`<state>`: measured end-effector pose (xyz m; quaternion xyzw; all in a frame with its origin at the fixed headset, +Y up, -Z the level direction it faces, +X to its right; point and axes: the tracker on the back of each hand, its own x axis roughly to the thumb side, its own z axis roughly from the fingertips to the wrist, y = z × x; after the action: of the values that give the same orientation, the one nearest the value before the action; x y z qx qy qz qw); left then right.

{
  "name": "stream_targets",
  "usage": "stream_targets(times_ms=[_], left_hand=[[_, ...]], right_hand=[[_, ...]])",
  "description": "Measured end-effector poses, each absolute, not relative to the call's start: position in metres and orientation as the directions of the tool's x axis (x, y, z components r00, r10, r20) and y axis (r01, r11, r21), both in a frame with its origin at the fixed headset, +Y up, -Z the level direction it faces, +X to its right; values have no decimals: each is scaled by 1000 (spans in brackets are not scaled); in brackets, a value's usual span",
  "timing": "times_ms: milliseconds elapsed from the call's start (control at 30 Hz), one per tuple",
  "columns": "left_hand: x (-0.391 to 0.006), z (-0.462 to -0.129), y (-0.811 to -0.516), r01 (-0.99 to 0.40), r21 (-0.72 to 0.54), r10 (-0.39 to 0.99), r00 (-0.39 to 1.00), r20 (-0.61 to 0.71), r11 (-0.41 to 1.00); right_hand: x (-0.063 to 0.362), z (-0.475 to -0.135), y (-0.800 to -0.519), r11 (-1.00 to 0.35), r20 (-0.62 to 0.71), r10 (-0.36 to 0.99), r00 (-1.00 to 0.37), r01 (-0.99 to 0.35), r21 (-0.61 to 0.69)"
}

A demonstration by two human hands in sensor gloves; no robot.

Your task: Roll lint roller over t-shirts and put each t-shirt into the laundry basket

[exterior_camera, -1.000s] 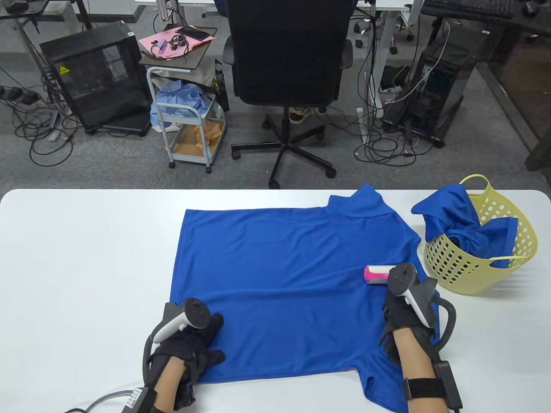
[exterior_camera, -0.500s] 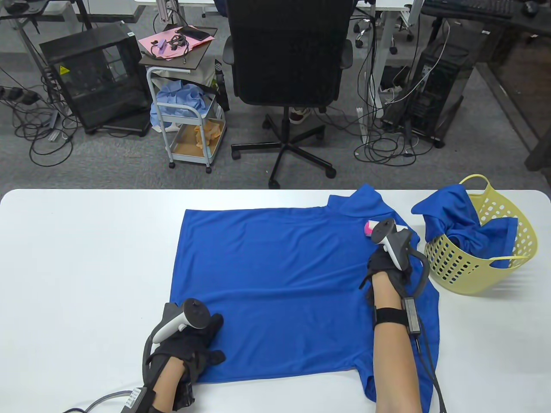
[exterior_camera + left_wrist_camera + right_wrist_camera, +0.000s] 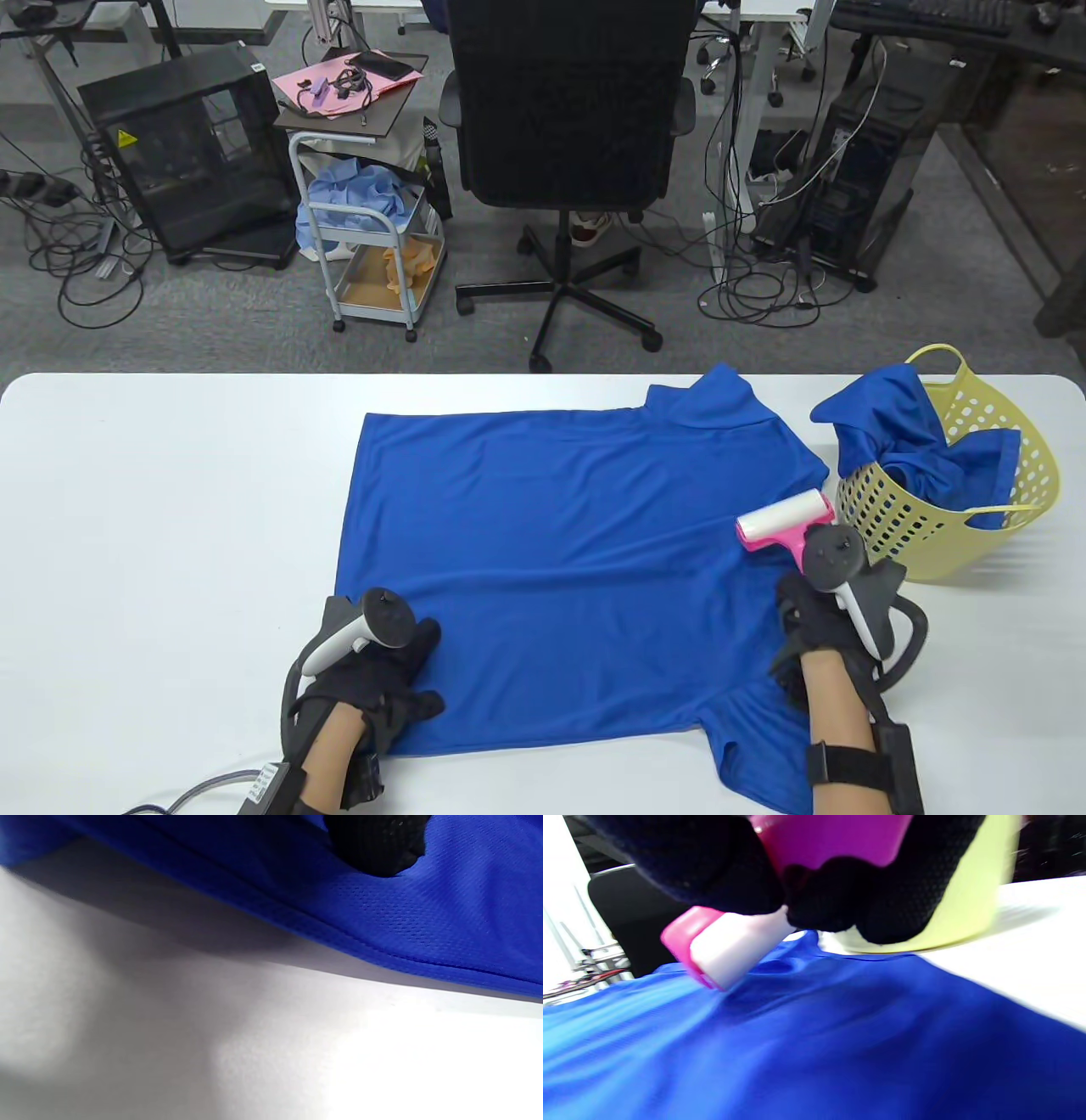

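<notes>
A blue t-shirt (image 3: pixel 560 543) lies spread flat across the white table (image 3: pixel 170 526). My right hand (image 3: pixel 819 615) grips the pink handle of a lint roller (image 3: pixel 785 518), whose white roll rests on the shirt's right side close to the basket. The right wrist view shows the lint roller (image 3: pixel 725 950) touching the blue t-shirt (image 3: pixel 797 1052), my gloved fingers (image 3: pixel 721 870) curled round the handle. My left hand (image 3: pixel 394 671) presses flat on the shirt's near-left corner. In the left wrist view a fingertip (image 3: pixel 377 844) rests on the t-shirt (image 3: pixel 424 912) hem.
A yellow laundry basket (image 3: pixel 993 543) stands at the table's right end with another blue t-shirt (image 3: pixel 908 441) bunched inside it. Behind the table are a black office chair (image 3: pixel 568 127), a small trolley (image 3: pixel 373 229) and computer towers on the floor.
My right hand first pushed the roller away to the shirt's far right shoulder, then pulled it back toward me and slightly right. The left hand has stayed put.
</notes>
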<state>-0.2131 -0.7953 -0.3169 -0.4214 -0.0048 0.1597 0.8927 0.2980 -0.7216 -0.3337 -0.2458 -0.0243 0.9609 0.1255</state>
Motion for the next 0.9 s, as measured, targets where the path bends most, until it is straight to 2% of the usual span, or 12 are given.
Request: stream_targets(times_ms=[167,300,400,567,700,833,900], left_hand=[[-214,-316,-796,-293,-741,298,946,-131,605],[-214,-316,-796,-291,-741,294,947,-131,606],[-214,-316,-796,-283,-739,287,949,-126,612],[-214,-316,-795,-283,-740,286,950,-127,610],[-214,-316,-795,-281,-741,285,950,-126,610],[-214,-316,-795,-280,-739,283,951,-126,612],[-214,-316,-795,-278,-739,281,952,-125,614]], right_hand=[[340,-286,-735,-952,-640,296,-709,-270,-142],[367,-265,-742,-953,-778,281,-562,-260,-157],[379,-258,-751,-945,-824,302,-480,-262,-194],[381,-263,-761,-979,-871,167,-462,-185,-89],[380,-265,-764,-984,-877,124,-464,-169,-50],[372,-266,-757,-983,-867,151,-475,-164,-82],[360,-266,-740,-986,-840,167,-517,-93,-139]])
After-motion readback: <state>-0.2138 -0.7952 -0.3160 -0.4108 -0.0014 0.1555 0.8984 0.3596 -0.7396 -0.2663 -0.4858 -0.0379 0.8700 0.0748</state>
